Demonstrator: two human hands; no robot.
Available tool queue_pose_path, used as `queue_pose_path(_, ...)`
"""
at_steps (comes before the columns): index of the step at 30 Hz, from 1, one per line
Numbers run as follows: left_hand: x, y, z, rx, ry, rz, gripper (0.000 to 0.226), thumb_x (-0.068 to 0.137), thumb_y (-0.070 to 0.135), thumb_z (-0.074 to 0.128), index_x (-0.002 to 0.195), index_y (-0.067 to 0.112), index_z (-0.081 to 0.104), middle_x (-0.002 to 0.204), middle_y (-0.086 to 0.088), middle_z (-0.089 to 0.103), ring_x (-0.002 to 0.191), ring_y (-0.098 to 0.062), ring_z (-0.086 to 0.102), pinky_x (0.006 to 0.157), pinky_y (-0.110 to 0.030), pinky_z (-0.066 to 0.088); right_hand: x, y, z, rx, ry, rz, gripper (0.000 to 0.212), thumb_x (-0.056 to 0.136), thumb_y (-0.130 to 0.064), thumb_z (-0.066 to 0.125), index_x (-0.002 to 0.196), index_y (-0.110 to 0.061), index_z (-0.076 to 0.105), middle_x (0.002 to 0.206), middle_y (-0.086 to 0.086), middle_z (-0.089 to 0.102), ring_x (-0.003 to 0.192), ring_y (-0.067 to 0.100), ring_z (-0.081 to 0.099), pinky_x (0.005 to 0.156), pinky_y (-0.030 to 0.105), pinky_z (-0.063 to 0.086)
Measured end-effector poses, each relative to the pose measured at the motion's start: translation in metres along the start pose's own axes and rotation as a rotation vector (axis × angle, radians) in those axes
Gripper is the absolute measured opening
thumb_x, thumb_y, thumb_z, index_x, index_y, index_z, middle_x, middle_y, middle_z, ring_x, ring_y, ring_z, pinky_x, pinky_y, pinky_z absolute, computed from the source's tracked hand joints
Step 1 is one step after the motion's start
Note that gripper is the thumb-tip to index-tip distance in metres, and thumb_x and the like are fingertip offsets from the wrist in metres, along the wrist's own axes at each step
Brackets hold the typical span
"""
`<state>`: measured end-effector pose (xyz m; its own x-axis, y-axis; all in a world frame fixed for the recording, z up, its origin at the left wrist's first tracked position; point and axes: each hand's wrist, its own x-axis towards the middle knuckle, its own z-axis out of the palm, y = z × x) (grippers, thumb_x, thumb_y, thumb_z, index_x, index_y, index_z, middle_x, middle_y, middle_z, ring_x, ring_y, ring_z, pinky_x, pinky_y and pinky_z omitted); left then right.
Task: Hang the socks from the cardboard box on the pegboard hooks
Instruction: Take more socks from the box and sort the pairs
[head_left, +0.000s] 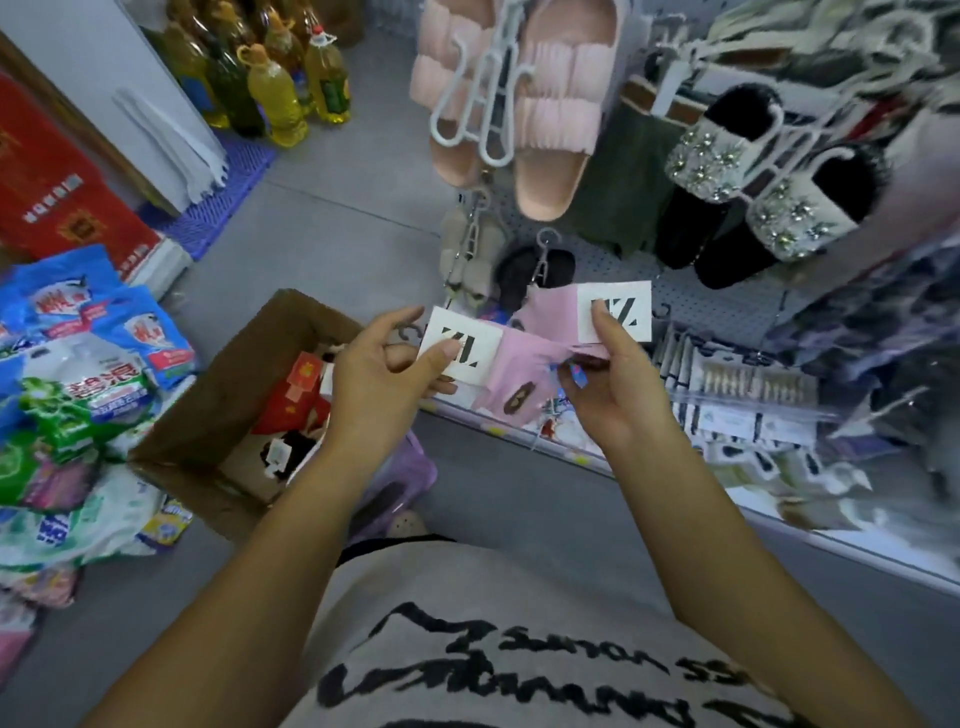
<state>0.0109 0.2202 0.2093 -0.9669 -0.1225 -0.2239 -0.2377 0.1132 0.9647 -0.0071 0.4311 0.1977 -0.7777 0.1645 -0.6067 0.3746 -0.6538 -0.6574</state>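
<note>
Fingers of my left hand and right hand each pinch a label on the pink socks, held right of the cardboard box, near the pegboard; tugging them apart may drop one.

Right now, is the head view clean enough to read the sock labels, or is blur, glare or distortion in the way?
Head view, centre: sharp enough that the white label cards on the pink socks show bold black marks. Head view, right side: the hanging goods are smeared by blur. Head view, edges: the wide-angle bend curves the shelf edge. The light is flat, without harsh glare.
</note>
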Motion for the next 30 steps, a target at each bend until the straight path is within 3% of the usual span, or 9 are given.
queue_pose_path(2, -0.015, 0.001, 0.026, 0.013, -0.031, -0.007, 0.031, 0.088, 0.018, 0.078, 0.114, 0.008, 0.064, 0.085, 0.0, 0.08, 0.073, -0.022, 0.077, 0.07, -0.035, 0.064, -0.012, -0.021, -0.041, 0.008, 0.036, -0.049, 0.022, 0.095, -0.029, 0.064, 0.103, -0.009, 0.068, 0.082, 0.002, 0.074, 0.067, 0.013, 0.069, 0.056, 0.021, 0.053)
queue_pose_path(6, -0.047, 0.008, 0.087, -0.021, -0.108, 0.028, 0.018, 0.089, 0.012, 0.076, 0.091, -0.002, 0.064, 0.082, 0.002, 0.079, 0.068, -0.009, 0.073, 0.063, -0.023, 0.058, -0.037, -0.057, -0.122, -0.04, 0.168, -0.216, 0.034, 0.092, -0.027, 0.07, 0.124, -0.014, 0.065, 0.114, -0.001, 0.073, 0.094, 0.01, 0.07, 0.076, 0.025, 0.054)
queue_pose_path(8, -0.062, 0.013, 0.122, -0.061, -0.139, 0.039, 0.012, 0.089, 0.011, 0.076, 0.09, 0.001, 0.068, 0.078, 0.002, 0.078, 0.069, -0.006, 0.069, 0.065, -0.02, 0.056, -0.055, -0.074, -0.156, -0.113, 0.176, -0.289, 0.02, 0.095, -0.023, 0.067, 0.115, -0.02, 0.068, 0.116, -0.002, 0.073, 0.093, 0.009, 0.071, 0.077, 0.024, 0.054)
queue_pose_path(11, -0.081, 0.021, 0.171, -0.135, -0.183, 0.017, 0.011, 0.089, 0.018, 0.077, 0.095, 0.01, 0.073, 0.089, -0.009, 0.078, 0.077, -0.018, 0.069, 0.075, -0.036, 0.055, -0.079, -0.097, -0.199, -0.229, 0.201, -0.382, 0.02, 0.095, -0.024, 0.066, 0.112, -0.014, 0.07, 0.1, -0.002, 0.075, 0.077, 0.007, 0.068, 0.065, 0.023, 0.052)
queue_pose_path(13, -0.092, 0.029, 0.202, -0.15, -0.228, 0.022, 0.008, 0.09, 0.024, 0.075, 0.092, 0.017, 0.072, 0.089, -0.005, 0.078, 0.078, -0.019, 0.07, 0.074, -0.042, 0.055, -0.094, -0.113, -0.226, -0.299, 0.195, -0.433, 0.022, 0.095, -0.028, 0.067, 0.111, -0.013, 0.072, 0.096, -0.003, 0.076, 0.076, 0.008, 0.069, 0.066, 0.027, 0.054)
queue_pose_path(17, -0.118, 0.057, 0.257, -0.064, -0.258, 0.174, 0.011, 0.096, 0.024, 0.068, 0.095, 0.013, 0.064, 0.071, 0.006, 0.072, 0.056, 0.001, 0.061, 0.045, -0.018, 0.043, -0.119, -0.146, -0.264, -0.46, 0.209, -0.523, 0.023, 0.094, -0.038, 0.067, 0.107, -0.02, 0.073, 0.105, -0.001, 0.076, 0.092, 0.019, 0.07, 0.076, 0.037, 0.053)
queue_pose_path(23, -0.126, 0.106, 0.304, 0.083, -0.262, 0.438, 0.016, 0.103, 0.03, 0.058, 0.1, 0.015, 0.054, 0.075, -0.002, 0.064, 0.056, -0.005, 0.056, 0.049, -0.024, 0.041, -0.143, -0.191, -0.289, -0.532, 0.177, -0.68, 0.024, 0.095, -0.04, 0.064, 0.111, -0.024, 0.071, 0.11, -0.002, 0.075, 0.107, 0.025, 0.069, 0.095, 0.058, 0.053)
queue_pose_path(28, -0.118, 0.135, 0.329, 0.131, -0.293, 0.488, 0.015, 0.104, 0.028, 0.056, 0.101, 0.013, 0.053, 0.066, 0.003, 0.055, 0.047, 0.005, 0.051, 0.046, -0.013, 0.036, -0.141, -0.216, -0.288, -0.479, 0.11, -0.694, 0.019, 0.099, -0.031, 0.061, 0.114, -0.022, 0.07, 0.11, -0.003, 0.076, 0.103, 0.017, 0.071, 0.091, 0.046, 0.057)
queue_pose_path(30, -0.107, 0.147, 0.336, 0.115, -0.314, 0.504, 0.015, 0.103, 0.033, 0.057, 0.097, 0.02, 0.054, 0.072, -0.011, 0.061, 0.056, -0.006, 0.055, 0.054, -0.025, 0.042, -0.138, -0.225, -0.284, -0.405, -0.007, -0.624, 0.023, 0.099, -0.027, 0.058, 0.119, -0.018, 0.067, 0.114, 0.001, 0.075, 0.103, 0.017, 0.071, 0.085, 0.037, 0.057)
